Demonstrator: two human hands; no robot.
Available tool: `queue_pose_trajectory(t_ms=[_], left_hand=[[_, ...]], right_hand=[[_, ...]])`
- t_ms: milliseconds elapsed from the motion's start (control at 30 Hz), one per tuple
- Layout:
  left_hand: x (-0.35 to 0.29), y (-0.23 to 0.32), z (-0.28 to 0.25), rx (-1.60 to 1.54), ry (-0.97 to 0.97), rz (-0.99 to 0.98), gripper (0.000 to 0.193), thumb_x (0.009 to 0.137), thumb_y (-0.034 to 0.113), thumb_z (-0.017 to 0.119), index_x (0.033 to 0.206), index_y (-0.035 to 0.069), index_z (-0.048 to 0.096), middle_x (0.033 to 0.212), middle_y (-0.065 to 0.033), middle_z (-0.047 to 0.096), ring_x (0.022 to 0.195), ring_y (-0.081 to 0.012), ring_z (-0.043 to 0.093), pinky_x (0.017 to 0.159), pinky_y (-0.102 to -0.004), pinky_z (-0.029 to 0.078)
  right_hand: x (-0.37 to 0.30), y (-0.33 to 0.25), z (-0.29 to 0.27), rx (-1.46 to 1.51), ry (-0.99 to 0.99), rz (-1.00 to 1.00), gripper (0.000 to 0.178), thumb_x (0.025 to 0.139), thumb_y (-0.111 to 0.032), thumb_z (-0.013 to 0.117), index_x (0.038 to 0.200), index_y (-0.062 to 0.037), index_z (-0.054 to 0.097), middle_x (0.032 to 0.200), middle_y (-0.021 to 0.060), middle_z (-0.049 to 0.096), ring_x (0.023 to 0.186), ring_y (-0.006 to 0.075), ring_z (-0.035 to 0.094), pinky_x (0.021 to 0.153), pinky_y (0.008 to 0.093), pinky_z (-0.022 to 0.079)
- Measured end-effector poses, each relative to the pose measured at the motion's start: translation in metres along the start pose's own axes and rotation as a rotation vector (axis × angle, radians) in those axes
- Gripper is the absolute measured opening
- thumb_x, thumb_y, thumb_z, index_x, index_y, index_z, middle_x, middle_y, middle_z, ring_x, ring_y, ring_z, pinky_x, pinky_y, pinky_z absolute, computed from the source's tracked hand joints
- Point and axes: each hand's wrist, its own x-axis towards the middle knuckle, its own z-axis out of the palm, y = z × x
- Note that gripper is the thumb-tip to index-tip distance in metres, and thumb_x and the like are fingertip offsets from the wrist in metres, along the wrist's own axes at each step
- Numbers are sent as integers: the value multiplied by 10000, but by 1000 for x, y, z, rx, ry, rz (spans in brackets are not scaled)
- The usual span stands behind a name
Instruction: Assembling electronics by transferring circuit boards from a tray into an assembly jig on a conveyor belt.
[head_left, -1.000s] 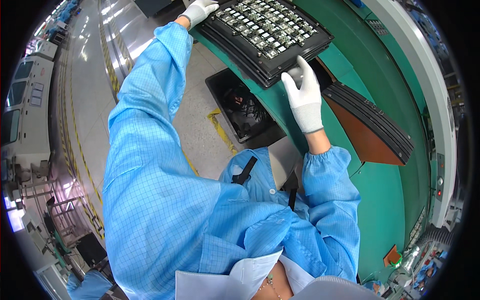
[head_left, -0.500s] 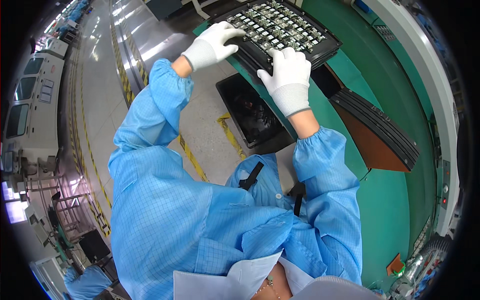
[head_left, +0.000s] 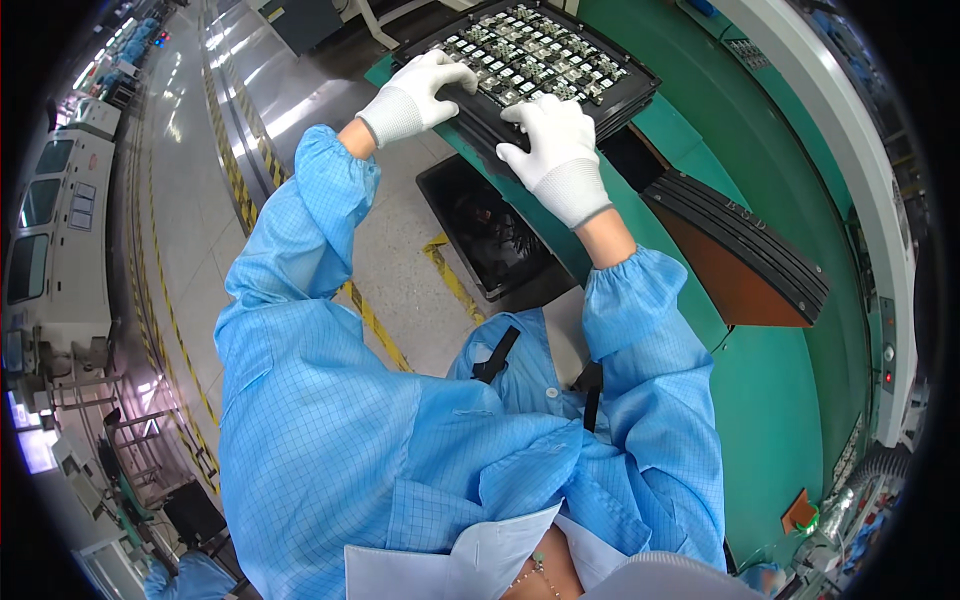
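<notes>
Small circuit boards (head_left: 540, 52) with metal parts fill a black tray (head_left: 640, 88), which lies on top of a stack of similar trays on the green bench. Both hands wear white knitted gloves. At the tray's near left corner is my left hand (head_left: 420, 95), its index finger reaching over the rim and its thumb held apart. My right hand (head_left: 555, 152) is by the near edge, farther right. Its fingers bend over the nearest boards, with the thumb spread toward the tray's side. The fingertips partly hide what they touch; nothing held can be seen.
A black and brown slant-sided box (head_left: 735, 250) stands on the green bench (head_left: 775, 420) to the right. Below the bench edge, a black bin (head_left: 490, 225) sits on the floor by yellow-striped tape. A white frame (head_left: 840, 130) arches along the right side.
The whole view has shifted slightly, so tray and bench appear farther left. My right hand's fingers are more bent and a little closer to my left hand, which keeps nearly the same pose.
</notes>
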Motion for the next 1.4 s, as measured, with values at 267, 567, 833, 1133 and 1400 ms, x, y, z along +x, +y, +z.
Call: queue_pose_trajectory(t_ms=[267,567,833,1133,1400], left_hand=[[7,-13,-32,-137,59,-130,386,889,156,630,1269,94,655,1108,-94,616,1051,-221,616,958,-355,503],[29,-96,-9,-153,129,-429,573,934,410,665,1324,-7,620,1284,-194,664,1210,-299,623,1035,-360,469],[49,-96,12,-125,227,-434,627,852,312,717,1385,18,568,1242,-206,672,1158,-287,649,1001,-339,489],[81,-106,-7,-169,-13,-596,669,777,215,639,1381,-59,552,1318,-222,635,1232,-308,592,1056,-325,433],[140,-112,-5,15,-9,-411,567,895,461,704,1219,-4,701,1159,-187,726,1062,-293,688,950,-375,508]], right_hand=[[-11,94,-11,-132,185,173,344,846,-351,762,1098,-121,710,1037,100,681,955,298,638,848,422,520],[-12,96,-1,-24,217,114,335,858,-293,751,1129,-106,692,1050,109,686,949,290,644,872,406,521],[-14,102,10,93,300,178,393,825,-241,778,1142,-32,676,1064,151,713,990,313,686,897,399,537],[-12,104,7,57,227,177,328,831,-280,720,1129,-145,697,1055,85,670,961,273,615,911,407,474],[-6,114,7,189,216,148,279,785,-299,728,1008,-136,687,923,57,659,931,280,594,888,403,470]])
